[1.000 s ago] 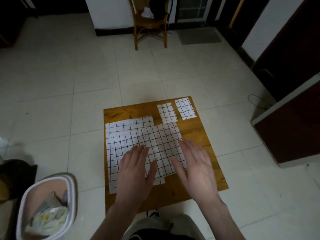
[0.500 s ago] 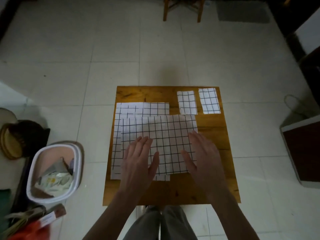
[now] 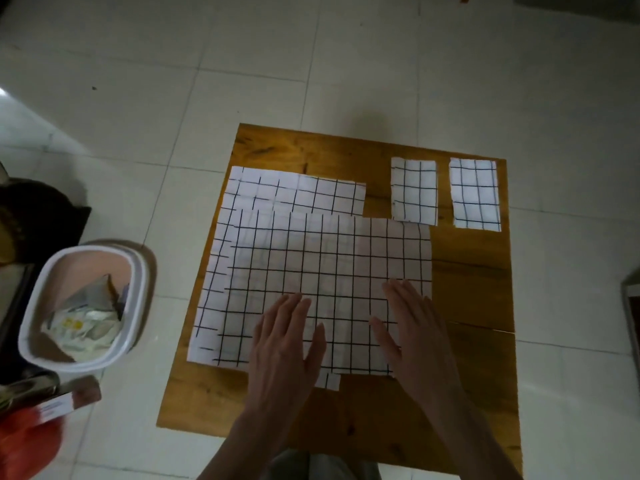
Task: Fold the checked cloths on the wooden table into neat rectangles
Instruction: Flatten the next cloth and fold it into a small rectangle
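Observation:
A wooden table (image 3: 471, 292) carries white cloths with a black check. The top unfolded cloth (image 3: 332, 258) lies flat in the middle, over another spread cloth (image 3: 294, 188) that sticks out at the back and left. Two small folded rectangles lie at the back right, one (image 3: 414, 190) left of the other (image 3: 475, 194). My left hand (image 3: 284, 344) and my right hand (image 3: 419, 334) lie flat with straight fingers on the near edge of the top cloth, palms down, a little apart.
A white waste bin (image 3: 81, 306) with crumpled rubbish stands on the tiled floor left of the table. Dark objects, a small box (image 3: 69, 403) and something red lie at the far left. A dark cabinet edge shows at the right.
The camera has tilted down and come closer to the table. Both hands have slid back toward the near edge of the top cloth and stay flat.

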